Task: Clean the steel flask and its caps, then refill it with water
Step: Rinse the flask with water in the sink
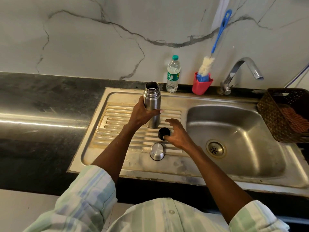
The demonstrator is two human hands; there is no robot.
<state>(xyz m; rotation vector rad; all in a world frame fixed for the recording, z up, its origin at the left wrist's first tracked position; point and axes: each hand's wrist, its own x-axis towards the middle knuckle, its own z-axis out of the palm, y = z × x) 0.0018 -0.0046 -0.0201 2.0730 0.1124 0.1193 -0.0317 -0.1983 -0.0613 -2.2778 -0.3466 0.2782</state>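
The steel flask (152, 104) is stood upright on the ribbed draining board (117, 131) of the sink unit, with its mouth uncovered. It is gripped around the middle by the left hand (142, 113), the fingers wrapped round the far side and the thumb laid across the front of the body. Just to the right of the flask's base, the black inner cap (163, 133) is seen on the ribs, tilted on its side; the thumb of the right hand (177, 133) is set against it, while the other fingers are spread and loosely arched above (whether the cap is truly pinched or only touched cannot be told). Nearer the person, the steel outer cap (157, 151) is set on the draining board, apart from both hands.

The basin (234, 131) with its drain (215, 149) lies to the right, under a curved tap (240, 71). Along the back edge, a clear plastic water bottle (173, 74) with a green top is stood against the marbled wall, and beside it a red holder (201, 86) carries a bottle brush (215, 41) with a blue handle. A brown woven basket (274, 118) holding a checked cloth is placed on the dark surface (41, 106) at the far right. Striped pale sleeves are rolled up on both arms.
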